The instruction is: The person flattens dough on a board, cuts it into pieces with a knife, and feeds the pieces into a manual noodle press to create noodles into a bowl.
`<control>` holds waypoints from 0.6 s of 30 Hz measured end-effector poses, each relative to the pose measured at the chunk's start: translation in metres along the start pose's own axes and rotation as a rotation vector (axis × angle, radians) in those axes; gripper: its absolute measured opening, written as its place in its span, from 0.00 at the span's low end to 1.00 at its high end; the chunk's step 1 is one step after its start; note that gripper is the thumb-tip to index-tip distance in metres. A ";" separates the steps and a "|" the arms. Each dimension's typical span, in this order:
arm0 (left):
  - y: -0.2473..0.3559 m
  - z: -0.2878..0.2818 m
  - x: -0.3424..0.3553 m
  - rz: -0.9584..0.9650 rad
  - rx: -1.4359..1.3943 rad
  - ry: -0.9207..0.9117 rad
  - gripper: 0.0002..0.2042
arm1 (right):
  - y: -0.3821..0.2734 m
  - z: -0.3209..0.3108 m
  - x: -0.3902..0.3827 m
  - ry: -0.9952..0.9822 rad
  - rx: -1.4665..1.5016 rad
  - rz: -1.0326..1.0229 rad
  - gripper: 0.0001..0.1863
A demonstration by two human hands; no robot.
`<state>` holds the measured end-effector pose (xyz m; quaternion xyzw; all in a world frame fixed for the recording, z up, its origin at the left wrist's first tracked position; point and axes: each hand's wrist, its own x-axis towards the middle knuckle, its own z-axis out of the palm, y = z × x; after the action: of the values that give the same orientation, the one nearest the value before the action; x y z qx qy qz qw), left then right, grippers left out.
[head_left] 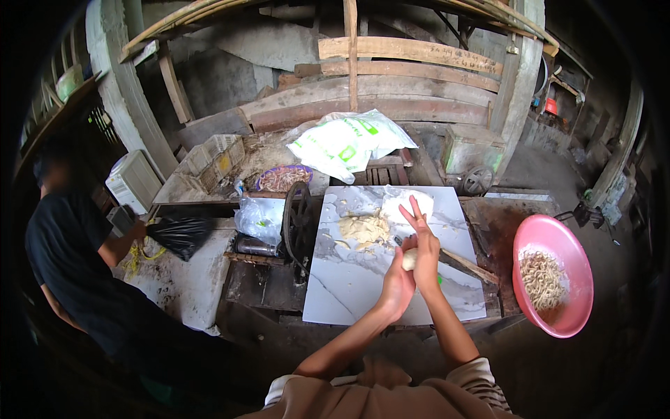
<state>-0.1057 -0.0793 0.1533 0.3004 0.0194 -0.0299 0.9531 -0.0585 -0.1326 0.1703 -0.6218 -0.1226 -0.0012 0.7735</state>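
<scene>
A small pale lump of dough [410,259] is pressed between my two palms, above a white marbled board. My left hand [396,288] cups it from below and the left. My right hand [424,250] lies against it from the right, with its index and middle fingers stretched out and apart. Just beyond my hands, a torn heap of dough [363,229] sits on the board [342,283]. White flour [412,204] is spread to its right. A flat tool with a wooden handle [471,267] lies partly behind my right hand.
At the right stands a tilted pink basin [590,279] holding many thin dough strips. A black handwheel [299,222] rises left of the board. White sacks [352,143] lie behind it. At the far left, another person [73,244] holds a black plastic bag [180,236].
</scene>
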 end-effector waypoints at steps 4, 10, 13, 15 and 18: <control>0.028 -0.047 0.028 0.320 0.145 -0.278 0.31 | 0.005 0.043 -0.036 -0.022 -0.691 -0.714 0.18; 0.004 0.000 0.003 0.010 0.056 0.035 0.28 | -0.009 0.002 -0.002 -0.112 -0.481 -0.289 0.22; 0.012 -0.022 0.016 0.080 0.028 0.039 0.27 | -0.014 0.034 -0.021 -0.046 -0.528 -0.395 0.21; 0.041 -0.033 0.023 0.168 0.263 0.049 0.28 | -0.004 0.049 -0.040 -0.013 -0.456 -0.503 0.21; 0.049 -0.015 0.022 0.177 0.107 0.146 0.29 | 0.007 0.039 -0.049 -0.105 -0.478 -0.614 0.21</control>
<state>-0.0808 -0.0318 0.1677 0.3526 0.0604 0.0754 0.9308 -0.1123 -0.1006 0.1618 -0.7180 -0.3386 -0.2291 0.5633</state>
